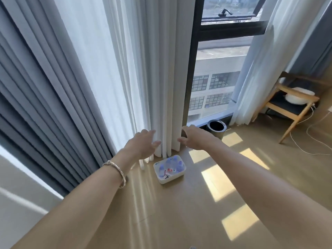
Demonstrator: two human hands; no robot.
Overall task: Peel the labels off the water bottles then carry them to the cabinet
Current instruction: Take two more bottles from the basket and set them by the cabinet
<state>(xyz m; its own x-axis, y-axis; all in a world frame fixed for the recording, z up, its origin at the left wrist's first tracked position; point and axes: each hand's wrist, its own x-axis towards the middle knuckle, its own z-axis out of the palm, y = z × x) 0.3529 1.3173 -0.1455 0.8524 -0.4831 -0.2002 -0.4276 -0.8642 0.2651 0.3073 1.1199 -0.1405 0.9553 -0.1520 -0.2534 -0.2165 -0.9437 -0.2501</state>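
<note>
Both hands empty. Left hand (142, 142) is stretched forward with fingers spread and loose, holding nothing. Right hand (195, 139) is the same: extended, fingers relaxed, nothing in it. Both hang in the air in front of the white sheer curtain (152, 69); can't tell whether the fingertips brush the fabric. Silver bangle (116, 171) on the left wrist.

Task items: clear plastic water bottles with bluish caps (168, 164) are piled in a white rectangular plastic tub (172, 179) on the light wooden floor (179, 212), right at the curtain hem, below and between the two hands. One red-and-white label (170, 170) shows in the pile. Too small to say how many bottles there are, or whether the others carry labels.

Step, as I read it: reach-in, before any peeling. Hands are well above the tub, neither touching it.

Next move calls for getting low, then either a two-hand lift on the tub's short sides or picking out one bottle. Peeling needs one hand gripping the body and the other pinching a label edge.

Around: grey pleated drape (36, 78) to the left, dark cylindrical bin (216, 130) by the window, wooden chair (294, 105) and a white cable (305, 141) to the right. No cabinet in view.
</note>
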